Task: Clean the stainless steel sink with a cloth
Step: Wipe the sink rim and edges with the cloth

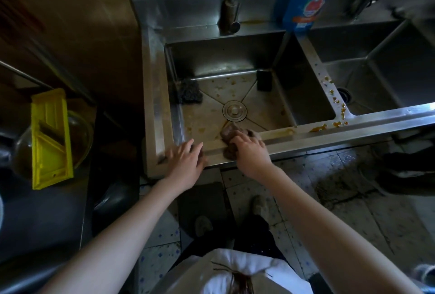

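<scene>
The left hand (186,159) lay flat, fingers released, on the front rim of the stainless steel sink (306,140), likely bracing the body. Just beside it, the right hand (251,150) clutched a crumpled brown cloth (229,132) against the same rim, where orange-brown smears (318,128) ran rightward, evidently its target. Beyond, the spattered basin floor held a round metal drain cover (234,110), with a dark scouring pad (189,91) parked in the far-left corner.
</scene>
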A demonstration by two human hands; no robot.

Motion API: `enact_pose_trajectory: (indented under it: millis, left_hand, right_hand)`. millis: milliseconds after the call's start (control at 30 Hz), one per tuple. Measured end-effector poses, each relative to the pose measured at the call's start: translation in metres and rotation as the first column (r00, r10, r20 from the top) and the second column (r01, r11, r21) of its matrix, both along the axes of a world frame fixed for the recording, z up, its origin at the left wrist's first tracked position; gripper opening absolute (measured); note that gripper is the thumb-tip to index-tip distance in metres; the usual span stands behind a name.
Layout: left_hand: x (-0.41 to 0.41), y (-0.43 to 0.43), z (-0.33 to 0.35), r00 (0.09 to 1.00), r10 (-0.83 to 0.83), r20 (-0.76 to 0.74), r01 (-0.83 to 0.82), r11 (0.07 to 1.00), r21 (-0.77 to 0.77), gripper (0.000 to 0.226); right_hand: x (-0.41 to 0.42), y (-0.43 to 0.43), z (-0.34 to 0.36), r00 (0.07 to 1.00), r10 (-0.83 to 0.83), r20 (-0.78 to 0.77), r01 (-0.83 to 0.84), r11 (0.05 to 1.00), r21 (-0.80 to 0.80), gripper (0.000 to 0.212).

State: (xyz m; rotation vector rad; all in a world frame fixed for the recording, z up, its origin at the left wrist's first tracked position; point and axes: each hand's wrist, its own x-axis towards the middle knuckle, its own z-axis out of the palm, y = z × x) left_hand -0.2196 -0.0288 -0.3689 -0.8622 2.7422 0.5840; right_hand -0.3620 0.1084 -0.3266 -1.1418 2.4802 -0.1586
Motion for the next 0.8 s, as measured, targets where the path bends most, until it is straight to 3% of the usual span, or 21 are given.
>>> enact_pose_trajectory:
  millis: [133, 367, 533, 800]
  left_hand:
    - [-0.006, 0.005, -0.001, 1.0, 0.005, -0.007, -0.005, 0.999, 0.036, 0.056]
    - [-0.023, 0.015, 0.003, 1.0, -0.008, -0.014, 0.009, 0.999, 0.044, 0.056]
    - [-0.033, 0.023, 0.006, 0.999, -0.031, -0.028, 0.032, 0.999, 0.016, 0.055]
    - [-0.06, 0.042, 0.007, 0.998, -0.062, -0.03, 0.062, 0.998, 0.004, 0.055]
  right_hand:
    - [-0.01, 0.012, -0.007, 0.999, -0.001, -0.052, 0.0, 1.0, -0.011, 0.056]
    - [-0.09, 0.078, 0.003, 0.963, -0.22, -0.158, 0.234, 0.969, 0.077, 0.055]
    - [-0.108, 0.09, 0.001, 0.933, -0.343, -0.108, 0.35, 0.936, 0.045, 0.059]
    - [-0.068, 0.065, -0.009, 0.989, -0.114, -0.093, 0.111, 0.993, -0.029, 0.06]
